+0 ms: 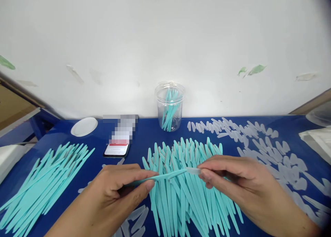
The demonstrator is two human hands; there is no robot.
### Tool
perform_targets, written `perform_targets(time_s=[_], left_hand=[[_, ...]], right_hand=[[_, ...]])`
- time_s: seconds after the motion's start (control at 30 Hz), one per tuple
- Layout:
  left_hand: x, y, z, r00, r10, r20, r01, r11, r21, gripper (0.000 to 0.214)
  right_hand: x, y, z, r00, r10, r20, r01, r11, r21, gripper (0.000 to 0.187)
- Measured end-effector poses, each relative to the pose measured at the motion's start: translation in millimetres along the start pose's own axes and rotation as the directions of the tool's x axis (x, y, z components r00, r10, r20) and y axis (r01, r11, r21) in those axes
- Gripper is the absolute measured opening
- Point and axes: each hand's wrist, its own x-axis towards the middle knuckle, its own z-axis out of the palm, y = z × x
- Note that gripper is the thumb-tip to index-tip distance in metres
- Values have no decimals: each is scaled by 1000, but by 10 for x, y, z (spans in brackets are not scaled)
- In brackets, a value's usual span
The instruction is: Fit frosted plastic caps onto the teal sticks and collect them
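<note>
My left hand [124,187] pinches a turquoise eyebrow razor [165,176] by its handle, thumb below and forefinger above. Its blade end points right, toward my right hand [232,180]. Between the right thumb and forefinger is a translucent blade cap [192,170], which meets the razor's tip; how far it covers the blade I cannot tell. Beneath both hands lies a large pile of turquoise razors [181,202], their blade ends pointing away from me. Loose translucent caps [271,152] are scattered to the right, and more caps [136,221] lie below my left hand.
A second heap of razors [49,185] lies at the left of the blue table [144,133]. At the back stand a clear jar [169,107] with several razors inside, a phone [116,151] and a white lid [84,126]. A white wall [165,33] closes the far side.
</note>
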Motion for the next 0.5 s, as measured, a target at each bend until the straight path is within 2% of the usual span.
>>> perform_targets(time_s=[0.2, 0.4, 0.5], left_hand=[[5, 4, -57, 998, 55, 18, -56, 997, 59, 21], [-3, -35, -73, 998, 55, 5, -55, 994, 93, 19], [-26, -47, -82, 999, 43, 16, -45, 995, 86, 19]], right_hand=[[8, 14, 15, 978, 188, 92, -202, 962, 186, 30], [22, 10, 44, 959, 229, 167, -268, 925, 270, 30], [31, 14, 49, 958, 236, 161, -275, 915, 296, 30]])
